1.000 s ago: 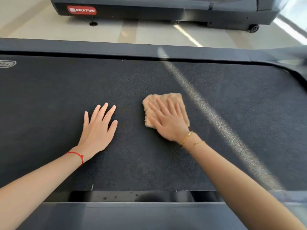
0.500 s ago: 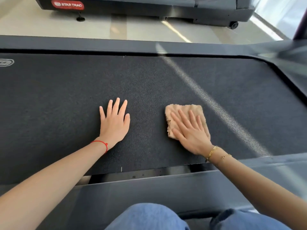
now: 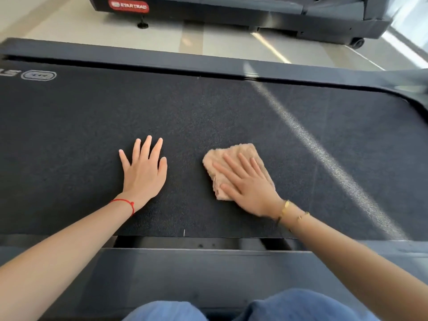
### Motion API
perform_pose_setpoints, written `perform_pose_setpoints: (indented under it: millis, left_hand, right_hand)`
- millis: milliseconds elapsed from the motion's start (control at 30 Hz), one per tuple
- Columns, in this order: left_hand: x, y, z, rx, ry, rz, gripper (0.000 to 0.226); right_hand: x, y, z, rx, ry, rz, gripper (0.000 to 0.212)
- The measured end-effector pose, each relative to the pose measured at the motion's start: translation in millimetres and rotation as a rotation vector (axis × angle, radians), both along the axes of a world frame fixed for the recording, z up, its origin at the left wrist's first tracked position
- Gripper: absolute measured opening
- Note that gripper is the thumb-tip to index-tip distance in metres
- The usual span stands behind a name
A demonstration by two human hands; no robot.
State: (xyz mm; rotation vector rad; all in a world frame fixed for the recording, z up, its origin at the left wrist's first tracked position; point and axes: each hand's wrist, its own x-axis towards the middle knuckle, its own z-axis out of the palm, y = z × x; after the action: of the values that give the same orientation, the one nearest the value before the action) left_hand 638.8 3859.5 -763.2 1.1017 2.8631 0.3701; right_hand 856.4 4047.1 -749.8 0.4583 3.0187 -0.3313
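A folded tan cloth (image 3: 234, 154) lies on the black treadmill belt (image 3: 208, 112). My right hand (image 3: 250, 186) presses flat on the cloth with straight, spread fingers, covering its near half. My left hand (image 3: 143, 170) rests flat on the bare belt to the left of the cloth, fingers straight, a red string at the wrist. A gap of belt separates the two hands.
The grey side rail (image 3: 208, 269) of the treadmill runs along the near edge, with my knees in blue jeans (image 3: 289, 306) below it. The far rail (image 3: 162, 59) borders the belt. Another treadmill (image 3: 231, 12) stands across the light floor. A sunlit streak crosses the belt at right.
My right hand slid the cloth toward me and to the right along the belt, and my left hand shifted too. The camera pulled back, bringing the near rail and my knees into view.
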Motion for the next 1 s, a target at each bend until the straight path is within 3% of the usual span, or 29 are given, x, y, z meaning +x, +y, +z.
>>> perform_pose_setpoints:
  millis: [233,433,500,633,800,1000]
  left_hand:
    - [1.5,2.6,-5.4,-0.002,0.036,0.056,0.057]
    - [2.5,0.6,-5.1,0.004,0.053,0.050,0.056]
    - [0.7,-1.3,-5.9,0.000,0.051,0.046,0.057]
    - [2.3,-0.9,-5.3,-0.002,0.046,0.052,0.057]
    - [5.0,2.0,-4.1,-0.027,0.062,0.067,0.056]
    - [4.6,5.0,-2.0,-0.056,0.076,0.079,0.062]
  right_hand:
    - [-121.1,60.3,2.9,-0.052,-0.051,-0.278,0.054]
    - [-100.1,7.8,-4.6,0.013,0.028,0.124,0.055]
    - [-84.3,12.1,-6.4,0.014,0.047,0.166,0.054]
    - [-87.2,69.7,-5.1,0.022,0.028,0.014,0.054]
    - [-151.3,131.9,-3.4,-0.004,-0.020,-0.271,0.055]
    - [-264.9,114.0,3.4,-0.062,-0.060,-0.241,0.057]
